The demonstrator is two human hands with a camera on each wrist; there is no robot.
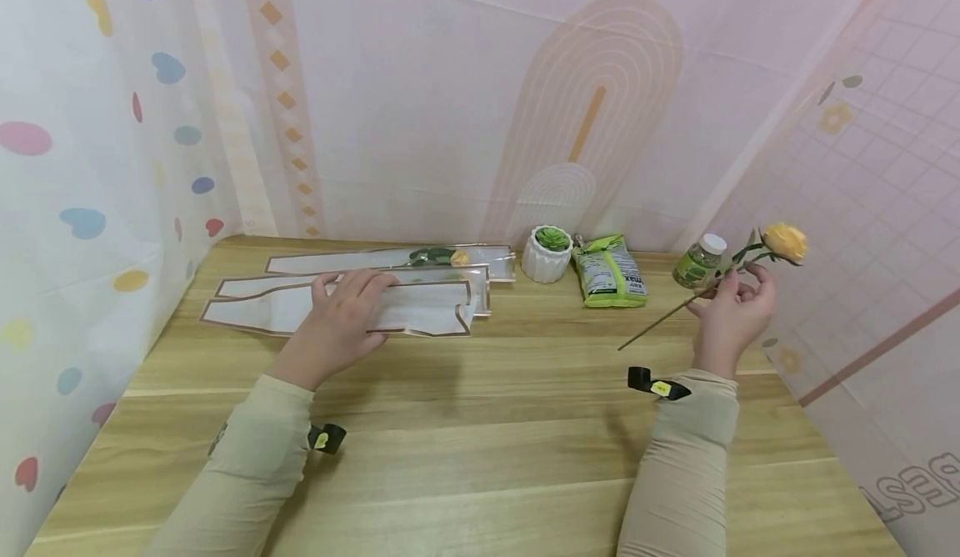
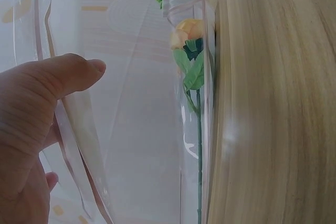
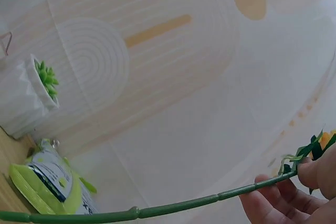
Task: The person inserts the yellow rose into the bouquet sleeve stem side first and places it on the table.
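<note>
My right hand (image 1: 735,311) pinches the green stem (image 3: 178,206) of a yellow artificial rose (image 1: 783,243) just below its leaves. The bloom points up to the right, and the bare stem slants down to the left above the table. At left, my left hand (image 1: 341,319) holds clear, brown-edged flower sleeves (image 1: 423,307), its thumb (image 2: 79,74) on the near face and its other fingers partly hidden behind the film. Behind them, another clear sleeve (image 1: 337,263) lies on the table with an orange-yellow rose (image 2: 189,32) inside it.
A white pot with a green succulent (image 1: 546,263) stands at the table's back edge. Beside it are a green and grey packet (image 1: 611,272) and a small green bottle with a white cap (image 1: 697,263). Patterned curtains (image 1: 420,107) enclose the wooden table (image 1: 480,457).
</note>
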